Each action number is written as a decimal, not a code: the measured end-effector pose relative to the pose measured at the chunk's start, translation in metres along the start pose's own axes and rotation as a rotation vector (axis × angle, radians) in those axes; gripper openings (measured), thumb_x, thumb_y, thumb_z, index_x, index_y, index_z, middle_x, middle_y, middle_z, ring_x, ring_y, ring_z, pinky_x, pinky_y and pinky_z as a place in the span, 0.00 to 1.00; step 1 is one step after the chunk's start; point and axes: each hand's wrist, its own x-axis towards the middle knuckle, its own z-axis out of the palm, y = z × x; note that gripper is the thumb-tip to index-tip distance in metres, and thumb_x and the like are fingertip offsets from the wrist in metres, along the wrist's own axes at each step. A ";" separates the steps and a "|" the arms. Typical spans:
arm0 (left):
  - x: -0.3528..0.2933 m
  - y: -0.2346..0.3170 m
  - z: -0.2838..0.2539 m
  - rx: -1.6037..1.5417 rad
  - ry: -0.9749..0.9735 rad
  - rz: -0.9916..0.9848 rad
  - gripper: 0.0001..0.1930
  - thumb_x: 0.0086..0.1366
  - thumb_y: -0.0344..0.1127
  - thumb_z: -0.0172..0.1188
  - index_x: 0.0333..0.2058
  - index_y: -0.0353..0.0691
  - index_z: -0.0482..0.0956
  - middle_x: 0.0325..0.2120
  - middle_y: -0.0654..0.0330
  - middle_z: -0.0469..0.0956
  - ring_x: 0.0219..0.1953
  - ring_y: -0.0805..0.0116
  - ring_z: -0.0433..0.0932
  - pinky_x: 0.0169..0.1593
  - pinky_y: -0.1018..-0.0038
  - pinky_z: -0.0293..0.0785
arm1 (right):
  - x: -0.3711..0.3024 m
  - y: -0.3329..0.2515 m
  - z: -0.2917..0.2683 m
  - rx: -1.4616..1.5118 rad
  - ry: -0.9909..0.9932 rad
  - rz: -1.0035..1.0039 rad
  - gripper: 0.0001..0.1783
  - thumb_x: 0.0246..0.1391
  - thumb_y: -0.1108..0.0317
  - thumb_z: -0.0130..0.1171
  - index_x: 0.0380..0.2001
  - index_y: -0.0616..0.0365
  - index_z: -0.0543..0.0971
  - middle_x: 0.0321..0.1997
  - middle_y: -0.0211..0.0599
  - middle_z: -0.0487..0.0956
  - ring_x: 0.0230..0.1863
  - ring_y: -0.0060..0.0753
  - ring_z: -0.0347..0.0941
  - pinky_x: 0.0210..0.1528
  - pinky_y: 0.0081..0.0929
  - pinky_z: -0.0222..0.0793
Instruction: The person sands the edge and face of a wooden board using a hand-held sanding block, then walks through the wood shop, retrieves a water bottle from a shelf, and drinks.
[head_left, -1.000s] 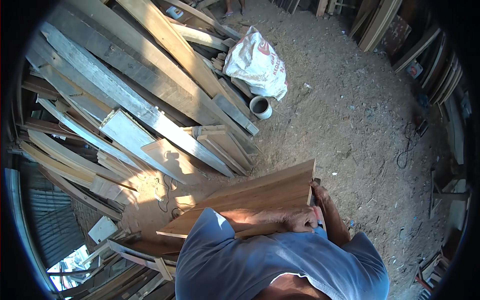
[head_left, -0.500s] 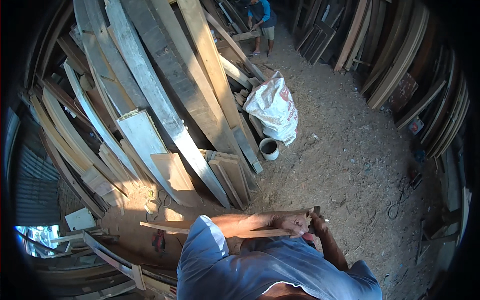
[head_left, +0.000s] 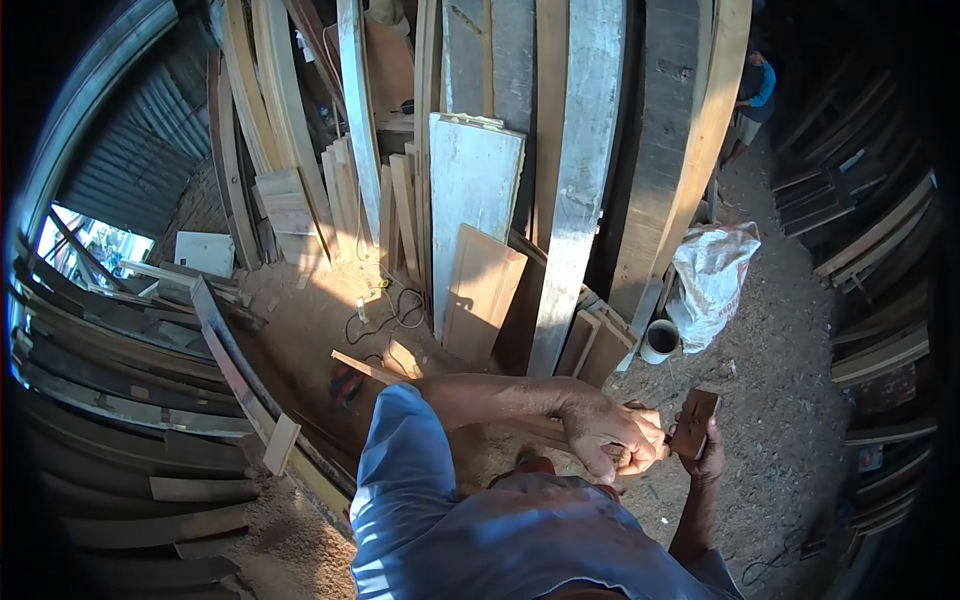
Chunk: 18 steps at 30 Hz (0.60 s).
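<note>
I hold a brown wooden board (head_left: 694, 420) in front of my chest, turned so that mostly its end and thin edge show. My left hand (head_left: 612, 436) is closed on the board near that end, with my left forearm reaching across from the blue sleeve. My right hand (head_left: 706, 458) grips the same end from below and to the right. The rest of the board runs back to the left behind my left arm, and a thin strip of it (head_left: 362, 367) shows there.
Long planks (head_left: 580, 180) and short boards (head_left: 482, 290) lean against the wall ahead. A white sack (head_left: 712, 280) and a small white pot (head_left: 658, 341) stand on the sawdust floor to the right. A cable (head_left: 385, 312) lies ahead. Another person (head_left: 752, 95) stands far back.
The board has turned from broad face up to edge-on, and both hands have closed together at its right end. My view has swung up toward the leaning planks.
</note>
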 end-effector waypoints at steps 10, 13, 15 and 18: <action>-0.121 0.111 -0.036 0.138 0.261 -0.342 0.18 0.58 0.34 0.59 0.48 0.37 0.75 0.47 0.43 0.76 0.44 0.48 0.79 0.42 0.61 0.75 | 0.063 0.009 0.104 -0.107 -0.308 0.106 0.43 0.56 0.41 0.60 0.60 0.67 0.65 0.44 0.52 0.78 0.36 0.47 0.81 0.38 0.40 0.81; -0.144 0.127 -0.022 0.356 0.460 -0.502 0.22 0.66 0.36 0.58 0.56 0.34 0.71 0.35 0.51 0.81 0.30 0.56 0.82 0.31 0.68 0.74 | 0.063 0.010 0.119 -0.111 -0.278 0.107 0.40 0.57 0.42 0.59 0.59 0.66 0.67 0.44 0.51 0.78 0.36 0.47 0.81 0.36 0.37 0.82; -0.148 0.129 -0.008 0.536 0.678 -0.553 0.23 0.67 0.38 0.60 0.57 0.35 0.70 0.33 0.51 0.81 0.29 0.55 0.82 0.30 0.67 0.73 | 0.065 0.013 0.129 -0.064 -0.273 0.073 0.39 0.57 0.43 0.59 0.58 0.65 0.68 0.44 0.51 0.79 0.36 0.46 0.81 0.37 0.38 0.81; -0.152 0.142 -0.008 0.608 0.806 -0.645 0.21 0.64 0.40 0.64 0.52 0.36 0.75 0.26 0.52 0.79 0.26 0.57 0.81 0.29 0.67 0.72 | 0.066 0.015 0.141 -0.005 -0.221 0.101 0.35 0.58 0.43 0.59 0.56 0.62 0.71 0.43 0.46 0.79 0.36 0.42 0.79 0.40 0.37 0.79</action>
